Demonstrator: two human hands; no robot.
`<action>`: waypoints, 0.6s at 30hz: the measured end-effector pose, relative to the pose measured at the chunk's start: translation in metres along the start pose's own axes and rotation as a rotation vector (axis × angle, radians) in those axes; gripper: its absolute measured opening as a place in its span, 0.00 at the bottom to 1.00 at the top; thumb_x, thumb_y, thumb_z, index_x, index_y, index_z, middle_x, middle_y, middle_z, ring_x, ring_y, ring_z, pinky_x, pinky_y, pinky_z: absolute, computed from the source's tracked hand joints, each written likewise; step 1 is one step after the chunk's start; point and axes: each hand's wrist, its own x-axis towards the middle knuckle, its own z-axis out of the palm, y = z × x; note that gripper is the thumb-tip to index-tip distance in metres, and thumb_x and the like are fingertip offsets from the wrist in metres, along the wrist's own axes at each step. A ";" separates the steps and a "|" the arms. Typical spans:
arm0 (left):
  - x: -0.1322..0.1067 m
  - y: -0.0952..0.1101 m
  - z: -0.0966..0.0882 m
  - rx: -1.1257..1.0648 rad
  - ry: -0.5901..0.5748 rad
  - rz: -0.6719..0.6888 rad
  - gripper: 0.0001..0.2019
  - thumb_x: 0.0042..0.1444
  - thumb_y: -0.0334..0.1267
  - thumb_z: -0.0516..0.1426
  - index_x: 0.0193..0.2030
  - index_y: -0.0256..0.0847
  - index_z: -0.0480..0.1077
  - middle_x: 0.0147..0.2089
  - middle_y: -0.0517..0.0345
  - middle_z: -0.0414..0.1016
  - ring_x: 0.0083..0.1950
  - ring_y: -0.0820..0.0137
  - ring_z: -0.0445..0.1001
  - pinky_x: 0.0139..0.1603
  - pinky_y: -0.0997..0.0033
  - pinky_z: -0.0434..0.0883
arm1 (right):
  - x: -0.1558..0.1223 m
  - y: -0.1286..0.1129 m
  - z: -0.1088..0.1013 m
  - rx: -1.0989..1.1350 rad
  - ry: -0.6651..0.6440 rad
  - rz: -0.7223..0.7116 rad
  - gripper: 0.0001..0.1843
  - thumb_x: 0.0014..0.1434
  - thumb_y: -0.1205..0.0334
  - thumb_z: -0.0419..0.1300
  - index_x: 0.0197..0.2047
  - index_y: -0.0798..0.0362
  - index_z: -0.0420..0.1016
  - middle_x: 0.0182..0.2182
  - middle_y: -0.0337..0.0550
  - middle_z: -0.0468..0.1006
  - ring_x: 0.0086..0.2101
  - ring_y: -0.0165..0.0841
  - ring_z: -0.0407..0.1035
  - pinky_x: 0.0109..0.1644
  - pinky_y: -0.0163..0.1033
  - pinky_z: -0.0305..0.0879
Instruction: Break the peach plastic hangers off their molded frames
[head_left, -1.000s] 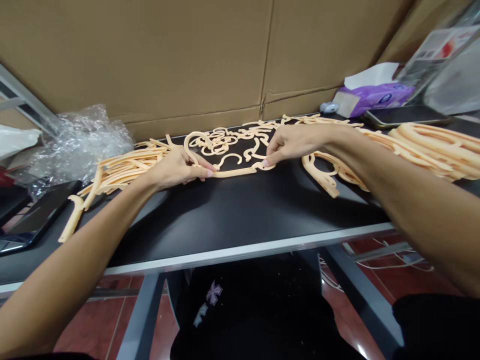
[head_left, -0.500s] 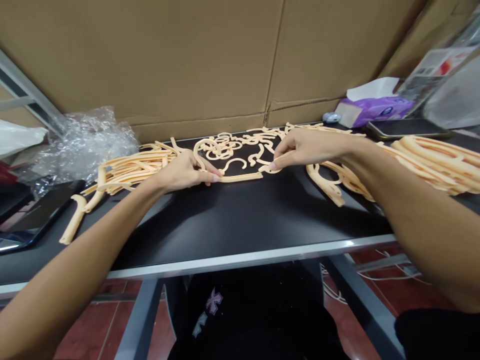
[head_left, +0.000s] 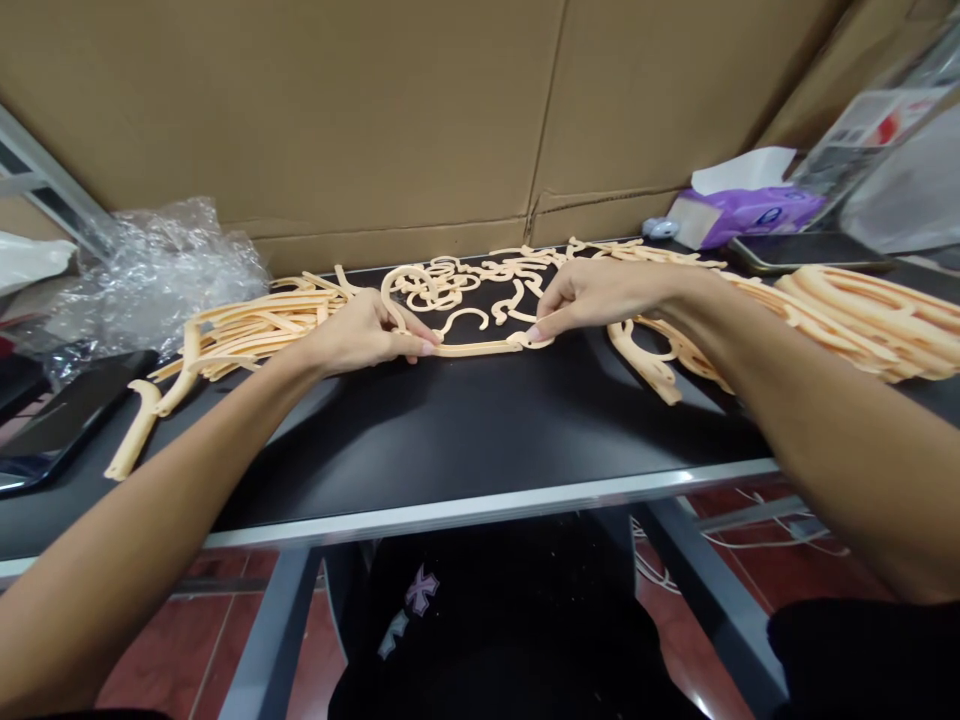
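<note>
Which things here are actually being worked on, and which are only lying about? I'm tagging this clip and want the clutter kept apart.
In hand:
- left hand and right hand, pinching the two ends of one peach strip
- loose curved pieces just behind it
- strip piles left and right

Lying about:
- bubble wrap
- tissue pack
- phone
- cardboard

text: none legible | purple tissue pack (head_left: 757, 212): print too blurred, possibly a logo | elsewhere: nothing readable
</note>
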 end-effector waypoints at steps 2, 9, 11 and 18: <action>0.000 0.002 0.000 0.015 -0.006 -0.011 0.13 0.51 0.46 0.69 0.32 0.35 0.85 0.26 0.51 0.80 0.29 0.68 0.73 0.30 0.70 0.65 | -0.003 -0.001 -0.001 0.020 0.015 0.000 0.29 0.51 0.31 0.68 0.33 0.51 0.88 0.28 0.44 0.81 0.35 0.39 0.72 0.38 0.42 0.62; 0.000 0.002 -0.001 0.057 -0.003 -0.027 0.15 0.50 0.49 0.69 0.32 0.37 0.84 0.27 0.52 0.81 0.31 0.66 0.74 0.32 0.70 0.64 | -0.008 0.003 -0.005 0.022 0.038 0.021 0.27 0.52 0.32 0.69 0.33 0.50 0.88 0.28 0.43 0.81 0.35 0.40 0.73 0.41 0.43 0.64; 0.000 0.002 -0.001 0.064 -0.001 -0.022 0.16 0.50 0.50 0.69 0.32 0.37 0.84 0.27 0.52 0.80 0.33 0.65 0.75 0.33 0.70 0.66 | -0.007 0.005 -0.004 0.032 0.021 0.012 0.27 0.52 0.32 0.69 0.34 0.50 0.89 0.29 0.43 0.82 0.36 0.40 0.74 0.41 0.43 0.64; 0.000 0.004 0.000 0.058 0.009 -0.019 0.16 0.50 0.49 0.69 0.33 0.36 0.84 0.27 0.52 0.80 0.34 0.65 0.75 0.34 0.70 0.66 | -0.003 0.006 -0.003 0.021 -0.004 0.035 0.26 0.51 0.34 0.70 0.34 0.50 0.89 0.31 0.45 0.84 0.37 0.41 0.76 0.42 0.42 0.65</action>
